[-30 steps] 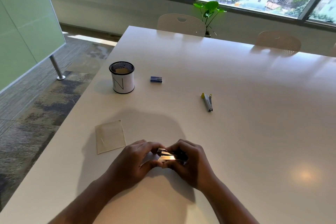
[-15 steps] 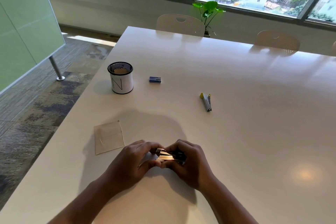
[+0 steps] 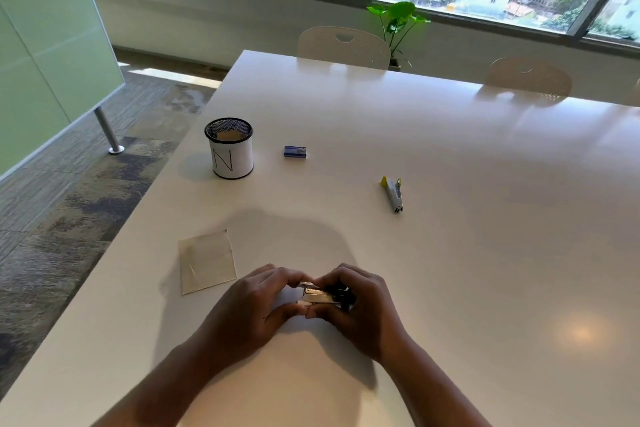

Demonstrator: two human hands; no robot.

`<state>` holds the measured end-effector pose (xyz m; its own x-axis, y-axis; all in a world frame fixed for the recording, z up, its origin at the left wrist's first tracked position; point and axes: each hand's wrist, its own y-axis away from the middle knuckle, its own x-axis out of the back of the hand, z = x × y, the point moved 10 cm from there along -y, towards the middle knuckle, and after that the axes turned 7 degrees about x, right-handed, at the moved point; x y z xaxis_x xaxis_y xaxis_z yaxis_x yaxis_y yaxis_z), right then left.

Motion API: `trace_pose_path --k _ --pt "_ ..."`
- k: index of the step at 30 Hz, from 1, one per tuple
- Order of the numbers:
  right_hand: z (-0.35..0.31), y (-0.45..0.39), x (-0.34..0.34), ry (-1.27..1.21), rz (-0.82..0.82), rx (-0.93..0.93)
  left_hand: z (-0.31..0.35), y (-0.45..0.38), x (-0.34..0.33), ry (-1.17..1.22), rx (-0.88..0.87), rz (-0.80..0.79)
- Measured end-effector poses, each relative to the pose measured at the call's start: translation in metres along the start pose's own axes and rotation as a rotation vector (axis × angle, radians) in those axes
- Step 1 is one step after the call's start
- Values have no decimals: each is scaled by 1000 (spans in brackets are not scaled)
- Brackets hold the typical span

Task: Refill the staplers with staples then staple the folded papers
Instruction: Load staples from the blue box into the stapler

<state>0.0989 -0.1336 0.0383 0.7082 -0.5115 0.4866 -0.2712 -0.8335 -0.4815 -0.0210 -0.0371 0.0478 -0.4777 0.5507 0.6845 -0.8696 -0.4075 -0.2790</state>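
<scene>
Both hands grip the small stapler (image 3: 323, 295): right hand (image 3: 363, 308) steadies its body, left hand (image 3: 252, 308) pinches its metal end, likely for loading; folded paper (image 3: 206, 262) waits just left.

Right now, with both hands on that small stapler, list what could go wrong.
1. Both hands, left hand and right hand, crowd the stapler, so fingers near its metal end could get pinched or pricked.
2. Loose staples might slip out and scatter over the glossy table.
3. The staple box lies well beyond the hands, so reaching for it means letting go with one hand.
</scene>
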Motion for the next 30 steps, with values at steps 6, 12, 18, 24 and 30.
trace_pose_path --k 6,12,18,24,30 --pt "9 1 4 45 3 14 -4 1 -2 -10 12 2" --pt "24 7 40 161 132 -10 -14 0 1 9 53 24" --pt "36 8 49 226 156 -66 -19 -1 -4 -78 57 19" --pt "37 0 51 265 155 -122 -19 -5 -9 -259 50 15" --pt "46 -21 56 352 140 -204 -31 -27 10 -400 114 41"
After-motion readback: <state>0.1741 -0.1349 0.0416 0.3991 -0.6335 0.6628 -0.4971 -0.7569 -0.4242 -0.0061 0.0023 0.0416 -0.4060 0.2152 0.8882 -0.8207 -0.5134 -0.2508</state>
